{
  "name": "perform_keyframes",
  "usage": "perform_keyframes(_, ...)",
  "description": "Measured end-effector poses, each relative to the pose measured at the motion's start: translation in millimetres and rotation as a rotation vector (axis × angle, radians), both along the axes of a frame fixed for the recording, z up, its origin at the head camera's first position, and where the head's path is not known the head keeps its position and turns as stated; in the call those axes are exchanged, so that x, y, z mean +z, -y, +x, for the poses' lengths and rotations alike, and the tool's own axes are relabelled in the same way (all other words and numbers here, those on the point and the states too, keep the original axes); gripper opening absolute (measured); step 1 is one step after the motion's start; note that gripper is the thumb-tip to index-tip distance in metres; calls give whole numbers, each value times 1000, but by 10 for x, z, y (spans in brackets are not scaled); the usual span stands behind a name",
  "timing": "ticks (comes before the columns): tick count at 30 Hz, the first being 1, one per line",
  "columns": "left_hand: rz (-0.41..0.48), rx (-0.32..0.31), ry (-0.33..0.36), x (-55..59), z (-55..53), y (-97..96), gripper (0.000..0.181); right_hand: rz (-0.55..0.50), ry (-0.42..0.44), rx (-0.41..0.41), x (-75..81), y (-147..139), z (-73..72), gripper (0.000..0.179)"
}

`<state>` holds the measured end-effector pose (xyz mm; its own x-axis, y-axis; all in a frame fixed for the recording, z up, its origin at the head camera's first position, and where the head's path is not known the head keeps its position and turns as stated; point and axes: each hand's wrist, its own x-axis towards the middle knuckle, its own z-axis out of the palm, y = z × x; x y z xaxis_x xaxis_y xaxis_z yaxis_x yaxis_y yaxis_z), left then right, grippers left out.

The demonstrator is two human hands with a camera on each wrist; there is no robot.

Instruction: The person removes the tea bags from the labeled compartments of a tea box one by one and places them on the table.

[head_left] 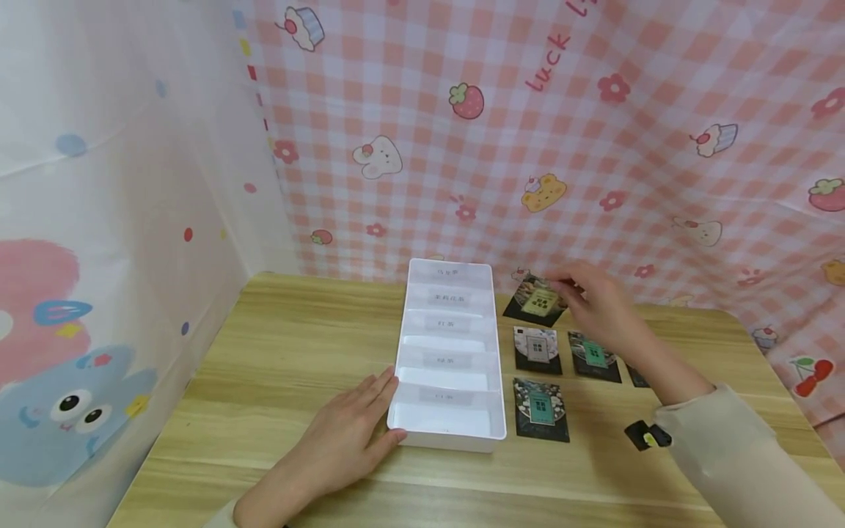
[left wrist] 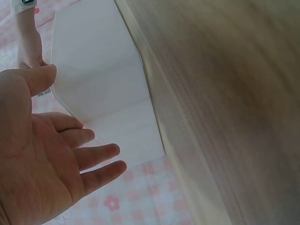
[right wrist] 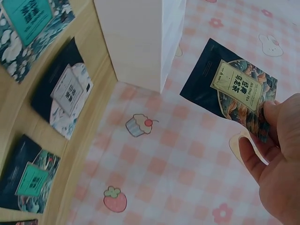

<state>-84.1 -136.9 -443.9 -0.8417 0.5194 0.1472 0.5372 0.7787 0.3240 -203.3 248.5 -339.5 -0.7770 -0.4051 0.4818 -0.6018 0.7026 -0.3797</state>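
Observation:
Between thumb and fingers, my right hand (head_left: 604,304) pinches a tea packet (right wrist: 229,86) by one corner. The packet is dark with a yellow label reading "Oolong tea", and it is held up off the table to the right of the box's far end. My left hand (head_left: 350,433) rests against the near left side of a long white box (head_left: 399,352), its fingers fairly straight. The box has several compartments in a row, each with a printed label. In the left wrist view the fingers (left wrist: 101,157) touch or lie close to the box's side.
Right of the box lie a packet with a pale label (head_left: 538,350), a green-labelled packet (head_left: 594,357), a teal-labelled packet (head_left: 541,411) and another partly behind the right arm. A checked pink cloth (head_left: 396,198) hangs behind the wooden table (head_left: 277,352).

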Motion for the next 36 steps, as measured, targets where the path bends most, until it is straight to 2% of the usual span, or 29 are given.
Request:
perform_keyframes(4, 3, -2, 2, 7, 1, 2, 73, 5, -4, 0, -22, -99, 72, 12)
perform_keyframes(16, 4, 1, -2, 15, 1, 0, 73, 22, -61, -32, -105, -360, 265, 19)
perform_keyframes(27, 19, 0, -6, 6, -4, -1, 73, -29, -2, -45, -206, -607, 429, 21)
perform_keyframes(33, 14, 0, -1, 0, -6, -3, 73, -38, -12, -46, -274, -737, 504, 20)
perform_keyframes(36, 16, 0, 0, 0, -5, -3, 73, -33, 9, -47, -294, -794, 553, 17)
